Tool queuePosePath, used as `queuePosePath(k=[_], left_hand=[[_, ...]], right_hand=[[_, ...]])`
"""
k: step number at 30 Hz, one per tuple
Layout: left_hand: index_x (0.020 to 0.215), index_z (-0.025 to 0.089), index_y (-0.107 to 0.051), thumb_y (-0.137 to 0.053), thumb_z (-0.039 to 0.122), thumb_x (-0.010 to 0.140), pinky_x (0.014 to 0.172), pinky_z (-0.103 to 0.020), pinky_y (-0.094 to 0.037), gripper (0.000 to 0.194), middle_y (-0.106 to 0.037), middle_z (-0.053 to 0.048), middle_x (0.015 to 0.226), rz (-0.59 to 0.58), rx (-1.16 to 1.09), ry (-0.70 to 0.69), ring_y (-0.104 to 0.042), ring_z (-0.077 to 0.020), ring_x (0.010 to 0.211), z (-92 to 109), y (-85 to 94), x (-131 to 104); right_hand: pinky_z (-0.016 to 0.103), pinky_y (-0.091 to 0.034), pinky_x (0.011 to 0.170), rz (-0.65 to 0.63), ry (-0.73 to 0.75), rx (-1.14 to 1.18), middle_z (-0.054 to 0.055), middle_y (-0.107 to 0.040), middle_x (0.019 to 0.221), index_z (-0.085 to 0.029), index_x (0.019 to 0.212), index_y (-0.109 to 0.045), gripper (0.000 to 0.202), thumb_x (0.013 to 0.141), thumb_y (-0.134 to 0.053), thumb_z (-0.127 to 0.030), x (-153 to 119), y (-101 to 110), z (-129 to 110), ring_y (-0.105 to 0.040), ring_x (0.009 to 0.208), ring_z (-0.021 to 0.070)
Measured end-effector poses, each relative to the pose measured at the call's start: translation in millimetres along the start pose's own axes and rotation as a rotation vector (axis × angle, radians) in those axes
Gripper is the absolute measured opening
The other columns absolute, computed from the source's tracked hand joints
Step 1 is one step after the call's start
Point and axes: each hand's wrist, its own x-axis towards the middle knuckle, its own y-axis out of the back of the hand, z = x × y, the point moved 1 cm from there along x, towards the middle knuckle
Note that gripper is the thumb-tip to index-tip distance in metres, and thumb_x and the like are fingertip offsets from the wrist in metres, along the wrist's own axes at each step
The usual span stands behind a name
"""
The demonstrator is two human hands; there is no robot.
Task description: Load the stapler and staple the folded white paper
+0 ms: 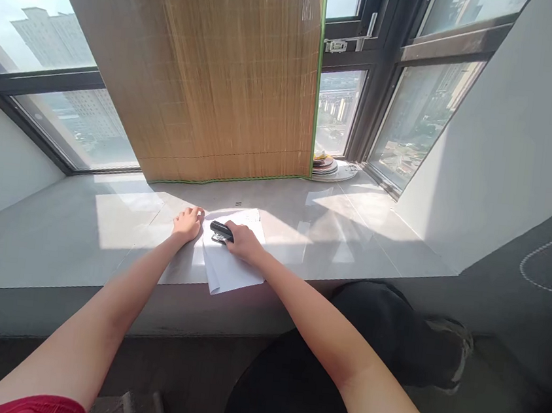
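White paper sheets (pixel 234 274) lie on the pale window sill, and their near corner sticks out past the front edge. My right hand (pixel 246 244) is closed around the rear part of a black stapler (pixel 221 230), which sits over the left part of the paper. To the left, my left hand (pixel 188 225) rests on the sill with bent, slightly parted fingers. Its fingertips are close to the paper's upper left edge; whether they touch it is unclear. A small dark mark (pixel 238 204) shows on the sill beyond the paper, too small to name.
A bamboo blind (pixel 235 77) hangs down to the sill behind the paper. Stacked plates (pixel 327 167) stand in the right corner by the dark window frame (pixel 386 67). A beaded cord (pixel 526 262) hangs at far right. The tiled sill (pixel 125 236) carries bright sunlight patches.
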Motion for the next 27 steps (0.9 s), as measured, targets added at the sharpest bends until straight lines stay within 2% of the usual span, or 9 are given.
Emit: queuePosePath(k=[4, 7, 10, 14, 19, 22, 23, 25, 27], left_hand=[[0.148, 0.023, -0.062, -0.031, 0.031, 0.107, 0.121, -0.064, -0.038, 0.052, -0.057, -0.023, 0.154, -0.013, 0.004, 0.002, -0.051, -0.0436, 0.143, 0, 0.2, 1], [0.147, 0.023, -0.063, -0.031, 0.03, 0.106, 0.12, -0.064, -0.038, 0.052, -0.057, -0.023, 0.154, -0.016, 0.004, 0.004, -0.052, -0.0439, 0.143, 1, 0.5, 1], [0.147, 0.022, -0.064, -0.033, 0.029, 0.105, 0.12, -0.065, -0.038, 0.052, -0.057, -0.024, 0.154, 0.0, -0.003, 0.001, -0.052, -0.0448, 0.142, 1, 1.0, 1], [0.145, 0.022, -0.065, -0.036, 0.03, 0.105, 0.119, -0.065, -0.039, 0.05, -0.058, -0.025, 0.152, 0.011, -0.008, -0.001, -0.052, -0.0452, 0.142, 2, 1.6, 1], [0.145, 0.024, -0.065, -0.039, 0.03, 0.103, 0.12, -0.065, -0.04, 0.05, -0.059, -0.023, 0.152, 0.011, 0.005, 0.009, -0.053, -0.0439, 0.142, 2, 2.1, 1], [0.145, 0.023, -0.065, -0.038, 0.03, 0.104, 0.12, -0.066, -0.039, 0.05, -0.058, -0.024, 0.152, 0.01, 0.002, 0.007, -0.052, -0.0446, 0.142, 1, 2.4, 2], [0.145, 0.023, -0.065, -0.038, 0.03, 0.104, 0.12, -0.066, -0.039, 0.05, -0.058, -0.024, 0.152, 0.005, 0.001, 0.007, -0.052, -0.0448, 0.142, 1, 2.5, 2], [0.145, 0.023, -0.065, -0.038, 0.031, 0.104, 0.12, -0.066, -0.039, 0.05, -0.058, -0.024, 0.152, -0.008, 0.002, 0.01, -0.053, -0.045, 0.142, 1, 2.8, 3], [0.144, 0.023, -0.065, -0.038, 0.03, 0.104, 0.12, -0.066, -0.039, 0.049, -0.059, -0.024, 0.152, -0.007, 0.001, 0.014, -0.054, -0.0448, 0.142, 3, 3.6, 3]], right_hand=[[0.03, -0.044, 0.074, 0.035, -0.057, 0.007, 0.004, -0.075, 0.101, -0.025, 0.121, -0.065, 0.032, 0.091, -0.069, -0.017, -25, 37, 35, -0.067, 0.089, 0.0243], [0.03, -0.047, 0.079, 0.097, -0.114, 0.027, 0.005, -0.077, 0.106, -0.025, 0.12, -0.066, 0.03, 0.092, -0.07, -0.017, -48, 67, 64, -0.07, 0.094, 0.025], [0.033, -0.051, 0.087, 0.157, -0.182, 0.03, 0.006, -0.079, 0.111, -0.024, 0.121, -0.067, 0.029, 0.092, -0.07, -0.018, -63, 87, 86, -0.072, 0.103, 0.0269], [0.035, -0.052, 0.092, 0.176, -0.184, 0.055, 0.006, -0.08, 0.113, -0.025, 0.121, -0.068, 0.029, 0.092, -0.071, -0.019, -69, 92, 96, -0.072, 0.107, 0.0273], [0.036, -0.053, 0.09, 0.186, -0.185, 0.074, 0.007, -0.079, 0.111, -0.024, 0.122, -0.069, 0.031, 0.091, -0.071, -0.021, -71, 86, 93, -0.072, 0.104, 0.0269], [0.036, -0.054, 0.091, 0.307, -0.148, 0.172, 0.008, -0.079, 0.113, -0.024, 0.122, -0.07, 0.039, 0.086, -0.082, -0.034, -72, 99, 87, -0.072, 0.106, 0.0264], [0.035, -0.054, 0.091, 0.38, -0.141, 0.212, 0.008, -0.08, 0.113, -0.024, 0.118, -0.07, 0.038, 0.087, -0.082, -0.042, -72, 109, 88, -0.072, 0.106, 0.0259], [0.035, -0.054, 0.089, 0.524, -0.159, 0.266, 0.008, -0.08, 0.102, -0.023, 0.099, -0.071, 0.032, 0.097, -0.068, -0.055, -77, 136, 98, -0.072, 0.097, 0.0238], [0.034, -0.053, 0.08, 0.592, -0.245, 0.271, 0.007, -0.073, 0.078, -0.023, 0.073, -0.063, 0.047, 0.106, -0.047, -0.053, -88, 168, 119, -0.067, 0.078, 0.0209]])
